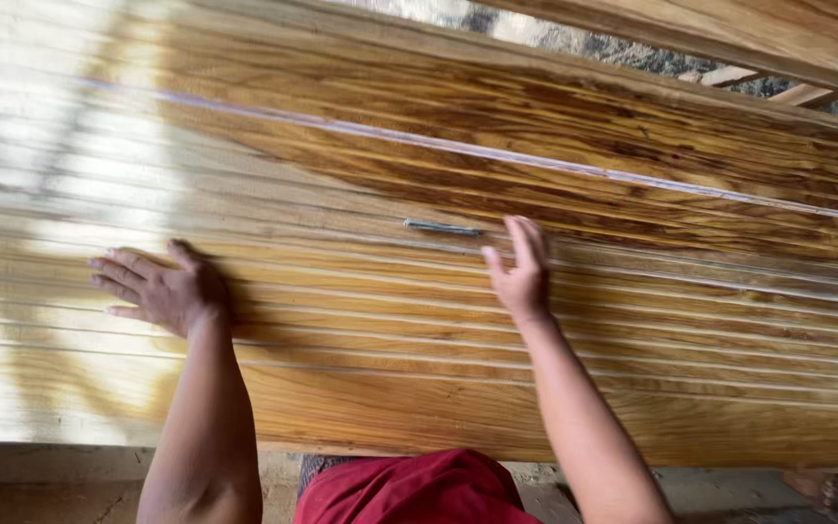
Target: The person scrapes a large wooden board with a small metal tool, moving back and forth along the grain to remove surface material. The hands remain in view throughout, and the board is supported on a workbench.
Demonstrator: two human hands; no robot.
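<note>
A wide panel of grooved, varnished wooden boards [419, 378] fills the view, golden with dark streaks. My left hand [159, 289] lies flat on it at the left, fingers spread and pointing left. My right hand [521, 272] rests on the panel near the middle, fingers stretched upward and apart. A thin dark metal nail [441, 228] lies across a groove just left of my right fingertips, not touched. Neither hand holds anything.
Another wooden plank [729, 29] crosses the top right corner, with rough ground and wood offcuts [797, 94] visible in the gap behind. Red cloth [419, 490] covers my lap below the panel's near edge. Bright glare washes the panel's left side.
</note>
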